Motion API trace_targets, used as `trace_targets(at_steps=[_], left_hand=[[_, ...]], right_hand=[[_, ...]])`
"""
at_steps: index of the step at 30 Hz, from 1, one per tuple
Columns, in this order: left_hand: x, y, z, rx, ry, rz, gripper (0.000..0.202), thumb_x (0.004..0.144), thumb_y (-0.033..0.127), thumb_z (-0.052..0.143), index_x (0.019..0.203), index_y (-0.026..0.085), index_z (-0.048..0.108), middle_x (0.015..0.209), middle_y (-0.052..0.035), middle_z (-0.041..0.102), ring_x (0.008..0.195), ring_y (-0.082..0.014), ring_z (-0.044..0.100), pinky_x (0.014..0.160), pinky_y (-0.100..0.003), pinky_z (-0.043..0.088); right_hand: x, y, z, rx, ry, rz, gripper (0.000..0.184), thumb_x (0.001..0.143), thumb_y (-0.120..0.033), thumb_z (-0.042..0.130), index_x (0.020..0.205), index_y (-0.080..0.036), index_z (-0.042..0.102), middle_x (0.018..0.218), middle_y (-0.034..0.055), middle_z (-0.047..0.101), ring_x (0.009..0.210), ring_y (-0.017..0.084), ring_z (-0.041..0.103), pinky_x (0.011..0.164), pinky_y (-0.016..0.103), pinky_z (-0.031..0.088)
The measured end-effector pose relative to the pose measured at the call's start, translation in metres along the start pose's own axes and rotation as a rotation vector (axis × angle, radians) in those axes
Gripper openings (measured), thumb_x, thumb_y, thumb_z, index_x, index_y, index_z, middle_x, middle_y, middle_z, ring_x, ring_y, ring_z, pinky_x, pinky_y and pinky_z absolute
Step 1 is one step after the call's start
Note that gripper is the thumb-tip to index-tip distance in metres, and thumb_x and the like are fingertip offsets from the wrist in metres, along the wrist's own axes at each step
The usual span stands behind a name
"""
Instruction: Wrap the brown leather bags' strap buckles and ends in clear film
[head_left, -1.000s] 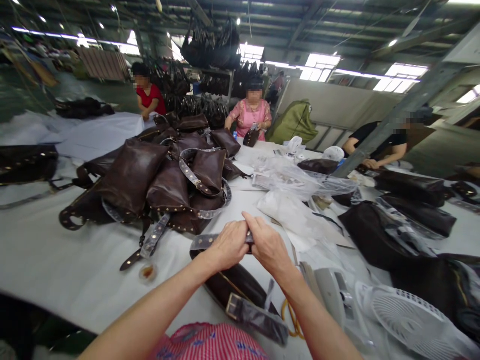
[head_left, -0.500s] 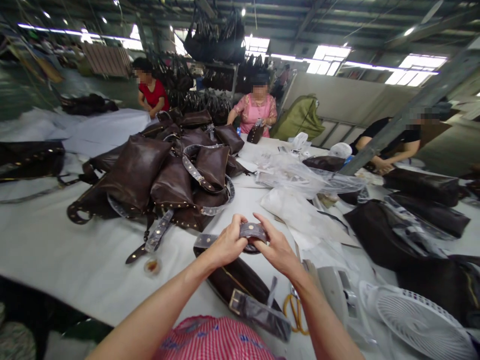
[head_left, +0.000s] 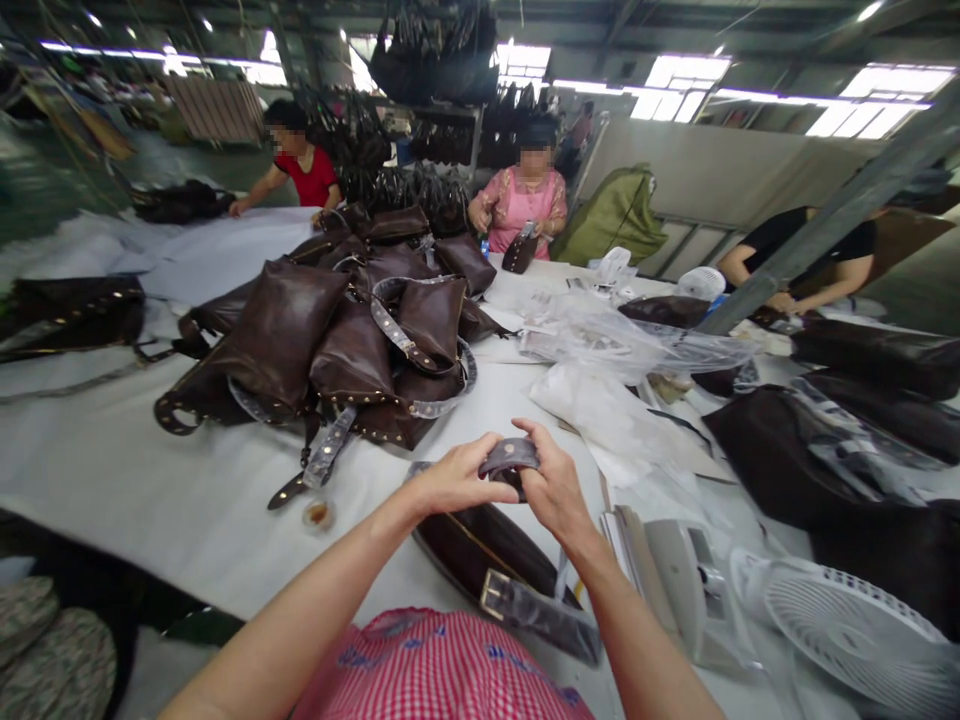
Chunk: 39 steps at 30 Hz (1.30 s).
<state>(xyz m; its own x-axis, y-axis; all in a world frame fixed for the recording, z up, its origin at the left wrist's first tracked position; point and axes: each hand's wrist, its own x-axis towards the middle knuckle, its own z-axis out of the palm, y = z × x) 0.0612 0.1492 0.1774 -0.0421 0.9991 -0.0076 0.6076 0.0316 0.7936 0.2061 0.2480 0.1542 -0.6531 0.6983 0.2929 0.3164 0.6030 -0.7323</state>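
A curved, dark studded bag strap (head_left: 510, 455) is bent between my two hands above the table. My left hand (head_left: 463, 474) grips its left side, thumb stretched below the curve. On the other side, my right hand (head_left: 553, 482) closes on it, index finger raised along the edge. Beneath them lies a dark brown leather bag (head_left: 480, 540) with a gold zip, partly hidden by my hands and right forearm. A plastic-wrapped strap with a gold buckle (head_left: 495, 594) rests across the bag's near end.
Dark brown leather bags (head_left: 292, 330) are heaped at the left. Clear plastic wrap (head_left: 600, 340) and a white bag (head_left: 577, 410) lie ahead. A white fan (head_left: 847, 630) stands at right, near more bags (head_left: 780, 460). Co-workers are across the table; a metal post (head_left: 795, 250) slants at right.
My fingers have shifted around the strap, which stays in both hands. The camera view has moved slightly. At the back left, the person in red has reached an arm out across the white sheets.
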Motion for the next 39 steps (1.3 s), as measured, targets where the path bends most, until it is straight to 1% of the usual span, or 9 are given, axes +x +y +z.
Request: trace_targets(at_steps=[4,6,10,19,22,26,30,33,39], left_hand=[[-0.004,-0.008,0.002,0.029,0.052,0.119,0.041,0.089,0.029,0.046,0.129,0.02,0.043,0.121,-0.0086,0.056,0.109,-0.0224,0.054,0.096,-0.037,0.042],[-0.005,-0.012,0.003,0.123,0.047,0.138,0.046,0.091,0.03,0.043,0.136,0.02,0.038,0.126,-0.0109,0.052,0.113,-0.024,0.053,0.099,-0.039,0.041],[-0.008,-0.018,-0.001,0.321,0.015,0.137,0.05,0.094,0.034,0.039,0.142,0.022,0.032,0.118,-0.0097,0.054,0.104,-0.0236,0.057,0.092,-0.037,0.046],[-0.02,-0.017,-0.015,0.476,-0.013,0.113,0.039,0.095,0.039,0.04,0.129,0.024,0.05,0.096,-0.0051,0.057,0.082,-0.0194,0.058,0.075,-0.027,0.047],[-0.02,-0.018,-0.004,0.411,0.019,0.119,0.04,0.096,0.038,0.035,0.13,0.021,0.049,0.099,-0.007,0.058,0.086,-0.021,0.059,0.078,-0.03,0.047],[-0.015,-0.015,0.017,0.156,0.148,0.143,0.04,0.097,0.036,0.028,0.129,0.019,0.045,0.108,-0.0093,0.058,0.098,-0.0219,0.057,0.087,-0.034,0.046],[-0.011,-0.008,0.023,-0.017,0.22,0.121,0.043,0.09,0.038,0.045,0.128,0.018,0.04,0.12,-0.011,0.056,0.105,-0.024,0.055,0.093,-0.038,0.043],[-0.011,-0.007,0.022,-0.024,0.22,0.061,0.044,0.085,0.033,0.052,0.124,0.016,0.041,0.118,-0.0121,0.056,0.105,-0.0248,0.054,0.094,-0.04,0.043],[-0.013,-0.013,0.022,-0.07,0.226,0.063,0.037,0.081,0.017,0.042,0.118,0.017,0.041,0.11,-0.0094,0.055,0.102,-0.0217,0.053,0.094,-0.037,0.043]], right_hand=[[-0.007,0.003,0.004,0.184,0.058,0.126,0.049,0.064,-0.014,0.042,0.111,-0.016,0.056,0.088,0.0036,0.065,0.076,0.018,0.061,0.074,0.032,0.049],[-0.01,0.005,0.007,0.245,0.088,0.161,0.047,0.064,-0.014,0.043,0.109,-0.016,0.055,0.086,0.0032,0.065,0.076,0.018,0.061,0.073,0.032,0.048],[-0.018,0.008,0.011,0.276,0.063,0.196,0.041,0.067,-0.016,0.044,0.106,-0.017,0.055,0.085,0.0026,0.065,0.076,0.018,0.06,0.073,0.031,0.047],[-0.037,0.013,0.013,0.321,0.014,0.242,0.039,0.066,-0.016,0.045,0.103,-0.018,0.055,0.086,0.0022,0.064,0.077,0.019,0.058,0.075,0.032,0.045],[-0.036,0.01,0.017,0.41,0.087,0.273,0.036,0.068,-0.018,0.046,0.103,-0.017,0.054,0.086,0.0025,0.063,0.078,0.018,0.058,0.074,0.031,0.045],[-0.026,-0.001,0.028,0.529,0.287,0.283,0.029,0.071,-0.022,0.048,0.099,-0.017,0.053,0.081,0.0014,0.059,0.072,0.016,0.055,0.067,0.029,0.045],[-0.019,-0.012,0.041,0.547,0.433,0.273,0.027,0.071,-0.024,0.048,0.096,-0.017,0.051,0.083,0.0011,0.055,0.073,0.015,0.053,0.068,0.028,0.044],[-0.019,-0.015,0.05,0.548,0.466,0.28,0.024,0.072,-0.023,0.047,0.095,-0.018,0.05,0.082,0.0002,0.051,0.074,0.015,0.051,0.07,0.028,0.044],[-0.023,-0.014,0.055,0.534,0.394,0.273,0.022,0.075,-0.025,0.046,0.096,-0.019,0.046,0.084,-0.0009,0.05,0.078,0.015,0.05,0.074,0.028,0.044]])
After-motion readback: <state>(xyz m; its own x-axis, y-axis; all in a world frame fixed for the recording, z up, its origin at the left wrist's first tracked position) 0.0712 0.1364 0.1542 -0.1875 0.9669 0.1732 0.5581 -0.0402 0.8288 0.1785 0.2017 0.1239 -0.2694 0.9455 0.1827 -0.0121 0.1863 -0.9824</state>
